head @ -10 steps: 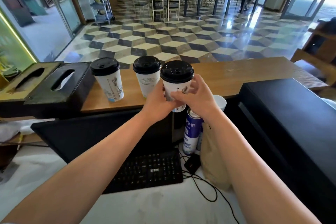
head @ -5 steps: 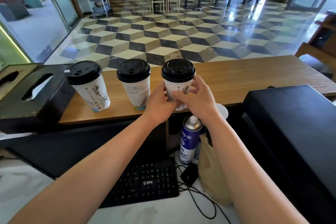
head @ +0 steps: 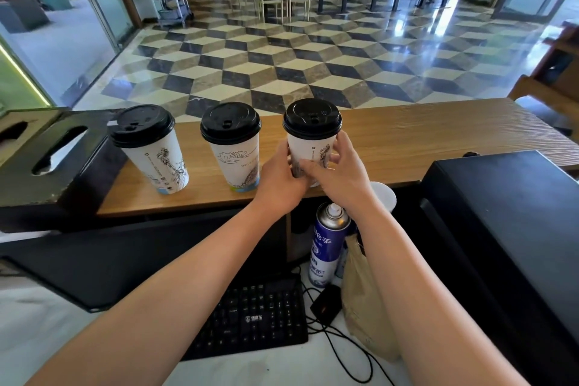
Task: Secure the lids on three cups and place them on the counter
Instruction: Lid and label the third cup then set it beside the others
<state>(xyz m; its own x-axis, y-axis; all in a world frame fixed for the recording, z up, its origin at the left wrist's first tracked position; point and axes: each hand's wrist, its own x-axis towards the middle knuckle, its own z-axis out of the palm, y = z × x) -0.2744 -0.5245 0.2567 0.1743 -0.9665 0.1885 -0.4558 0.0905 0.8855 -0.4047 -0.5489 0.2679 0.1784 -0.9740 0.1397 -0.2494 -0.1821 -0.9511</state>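
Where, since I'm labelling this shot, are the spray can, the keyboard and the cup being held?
spray can (head: 329,244), head view, on its blue body.
keyboard (head: 250,316), head view, on its middle keys.
held cup (head: 308,147), head view, on its white side wall.

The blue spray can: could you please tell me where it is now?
In the head view, the spray can stands below the wooden counter, right of centre, just left of the paper bag and beyond the keyboard.

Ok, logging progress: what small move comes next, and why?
Probably settle the right cup on the counter and let go: the left hand and right hand both grip it, its lid on like the left cup and middle cup, its base hidden.
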